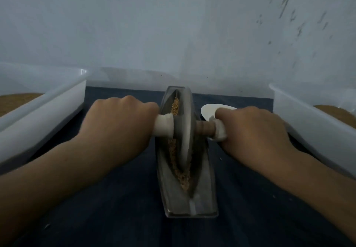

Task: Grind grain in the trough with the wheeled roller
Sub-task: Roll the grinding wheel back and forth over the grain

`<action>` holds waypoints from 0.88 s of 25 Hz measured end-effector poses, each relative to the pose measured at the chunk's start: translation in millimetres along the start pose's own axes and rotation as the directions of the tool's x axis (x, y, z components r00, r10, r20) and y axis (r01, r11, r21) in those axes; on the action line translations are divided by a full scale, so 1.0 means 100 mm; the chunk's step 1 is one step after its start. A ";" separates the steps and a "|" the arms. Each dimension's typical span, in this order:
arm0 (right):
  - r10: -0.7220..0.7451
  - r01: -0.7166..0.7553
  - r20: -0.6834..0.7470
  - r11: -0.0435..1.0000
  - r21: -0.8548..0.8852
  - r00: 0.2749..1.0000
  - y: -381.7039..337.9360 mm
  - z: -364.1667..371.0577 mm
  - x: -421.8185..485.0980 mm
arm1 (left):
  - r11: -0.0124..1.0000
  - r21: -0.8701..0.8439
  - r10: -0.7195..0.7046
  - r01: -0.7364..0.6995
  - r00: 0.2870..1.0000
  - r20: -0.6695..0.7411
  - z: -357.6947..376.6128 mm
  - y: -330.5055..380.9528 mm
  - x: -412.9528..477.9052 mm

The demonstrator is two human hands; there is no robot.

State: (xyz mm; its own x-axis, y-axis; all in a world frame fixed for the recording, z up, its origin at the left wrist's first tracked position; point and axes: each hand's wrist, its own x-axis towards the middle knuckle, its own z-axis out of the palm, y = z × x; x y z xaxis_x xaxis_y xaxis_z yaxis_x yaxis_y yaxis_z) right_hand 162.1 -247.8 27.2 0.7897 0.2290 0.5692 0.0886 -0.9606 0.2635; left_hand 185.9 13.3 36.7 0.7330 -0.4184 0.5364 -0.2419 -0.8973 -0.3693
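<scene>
Left hand point(115, 123) and right hand point(254, 131) clench the roller point(185, 123), axle crosswise, trough point(204, 198) pointing straight away.

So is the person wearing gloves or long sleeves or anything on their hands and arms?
No gloves: the left hand and the right hand are bare. Both forearms are bare too, as far as the picture reaches. No sleeves, rings, watch or bracelet show.
</scene>
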 end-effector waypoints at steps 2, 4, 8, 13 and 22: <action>0.056 -0.057 -0.018 0.997 -0.045 0.998 -0.05 0.29 0.33 | 0.998 0.034 -0.043 0.045 0.998 -0.043 0.31 0.03 0.31; 0.127 -0.127 -0.012 0.992 0.002 0.992 -0.07 0.49 0.65 | 0.996 -0.004 -0.085 0.085 0.995 -0.052 0.46 0.03 0.63; 0.077 -0.077 -0.011 0.997 -0.005 0.997 -0.09 0.39 0.71 | 0.989 -0.079 -0.128 0.128 0.992 0.009 0.41 0.03 0.62; -0.041 0.039 -0.035 0.998 -0.051 0.999 -0.08 -0.27 -0.05 | 0.995 -0.099 0.011 -0.012 1.000 -0.012 -0.10 -0.01 -0.20; 0.051 -0.054 -0.045 0.996 -0.066 0.998 -0.09 0.35 0.61 | 0.989 -0.051 -0.136 0.137 0.991 0.017 0.43 0.03 0.48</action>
State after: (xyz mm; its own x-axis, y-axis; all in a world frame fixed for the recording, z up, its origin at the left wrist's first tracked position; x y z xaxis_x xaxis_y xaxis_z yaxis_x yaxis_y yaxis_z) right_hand 230.8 -230.2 32.2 0.7653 0.1863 0.6161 0.0053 -0.9590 0.2833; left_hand 247.9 -3.3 29.2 0.7700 -0.2899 0.5683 -0.1715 -0.9521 -0.2533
